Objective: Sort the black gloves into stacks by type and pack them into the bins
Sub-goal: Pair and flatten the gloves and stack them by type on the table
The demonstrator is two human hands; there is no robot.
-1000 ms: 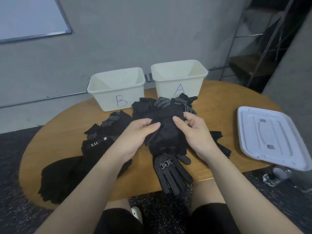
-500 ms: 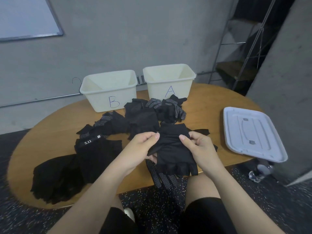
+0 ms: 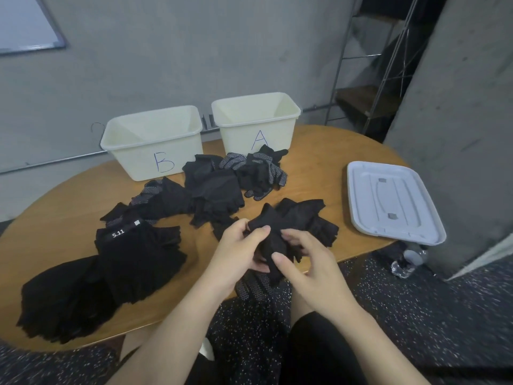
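My left hand (image 3: 238,251) and my right hand (image 3: 308,262) both hold a crumpled plain black fingerless glove (image 3: 273,237) above the table's near edge. A dotted-grip glove (image 3: 254,286) hangs under my hands over the edge. More plain gloves (image 3: 313,215) lie just behind. A mixed heap of black gloves (image 3: 216,187) sits mid-table, with dotted gloves (image 3: 263,173) in front of bin A (image 3: 255,118). Bin B (image 3: 152,134) stands to its left. Both cream bins look empty. A stack with a 5.11 label (image 3: 138,254) lies at the left.
A grey plastic lid (image 3: 388,198) lies on the right end of the oval wooden table (image 3: 319,162). A clear bottle (image 3: 408,259) lies on the speckled floor below it. A concrete pillar stands at the right, a metal rack behind it.
My hands pulled the plain glove off the heap toward me and bunched it up from flat. The camera view shifted, so the bins and lid sit farther left in frame.
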